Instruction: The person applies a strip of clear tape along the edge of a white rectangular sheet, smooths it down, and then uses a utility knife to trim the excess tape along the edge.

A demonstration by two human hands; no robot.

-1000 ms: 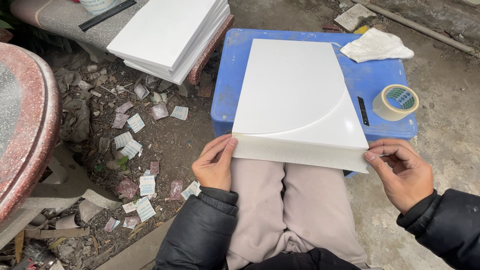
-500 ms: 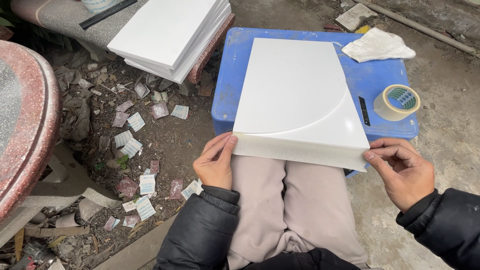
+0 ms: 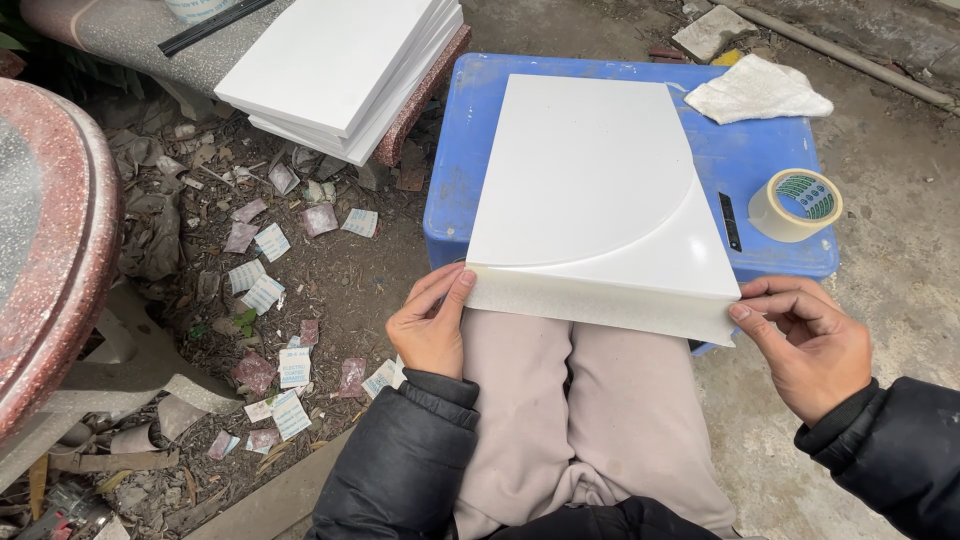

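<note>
A seated person steadies a white panel (image 3: 590, 190) with a raised curved relief, its far part flat on a blue plastic worktop (image 3: 770, 150) and its near edge jutting out over the person's lap. Little has changed from a second ago: the panel lies at the same angle, and both hands keep their places at its near corners. The left hand (image 3: 430, 325) has fingers pressed against the near left corner, thumb along the frosted front edge; the right hand (image 3: 810, 345) pinches the near right corner between thumb and fingers. Both are closed on the panel. The panel's left edge lies just inside the worktop's left rim, leaving only a thin blue strip there, while a broader band of blue stays bare to its right. In that band sit a roll of tape (image 3: 795, 205) near the right rim, a small dark blade-like tool (image 3: 731, 221) just beside the panel's right edge, and a crumpled white cloth (image 3: 757, 90) at the far corner, well apart from both hands. To the left, across ground strewn with paper packets (image 3: 270, 290), a stack of white panels (image 3: 345, 65) rests on a stone bench (image 3: 120, 40), its edge overhanging. A reddish round stone table (image 3: 45, 240) closes off the far left side.
</note>
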